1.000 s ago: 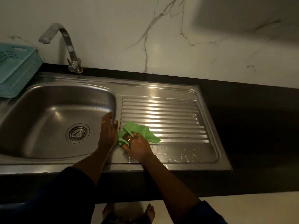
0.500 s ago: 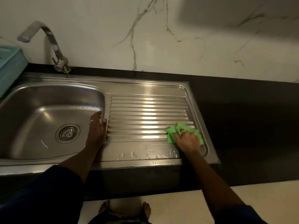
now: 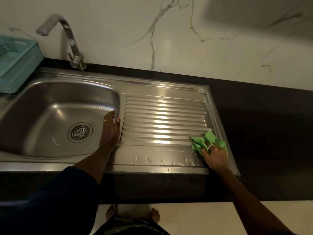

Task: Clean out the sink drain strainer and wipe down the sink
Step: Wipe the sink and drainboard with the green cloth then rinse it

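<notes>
Head view: we look down on a steel sink (image 3: 169,89) set in a black counter (image 3: 262,126), w/ the bowl (image 3: 42,106) on the left & a ribbed drainboard (image 3: 162,116) on the right.
R side: the right hand (image 3: 215,156) sits at the near right corner of the drainboard. Its fingers are curled round a bunched green cloth (image 3: 210,139) & press it onto the steel. We see a ring (image 3: 210,146) on one finger.
Cloth lie: crumpled, partly under the hand. Its free folds stick out to the far side & to the left, over the right ends of the nearest ribs.
L side: the left hand (image 3: 110,131) lies on the rim btw. bowl & drainboard & holds nothing. The fingers are fairly straight & reach over the bowl's right wall, w/ the thumb on the drainboard side.
Drain: the drain strainer (image 3: 80,132) is seated in the bowl floor, left of the left hand & apart from it. We can't tell if any debris lies in it.
Wet patch: water streaks (image 3: 162,160) on the flat strip nearer than the ribs, left of the cloth.
Far rim: the faucet (image 3: 67,36) stands there, spout pointing left.
Far left: a teal basket (image 3: 17,61) beside the bowl, cut by the frame edge.
Behind: a white wall (image 3: 169,31) w/ grey veins.
Near edge: a dark sleeve (image 3: 50,200) on the left arm, & bare feet (image 3: 111,212) on a pale floor (image 3: 194,217).
</notes>
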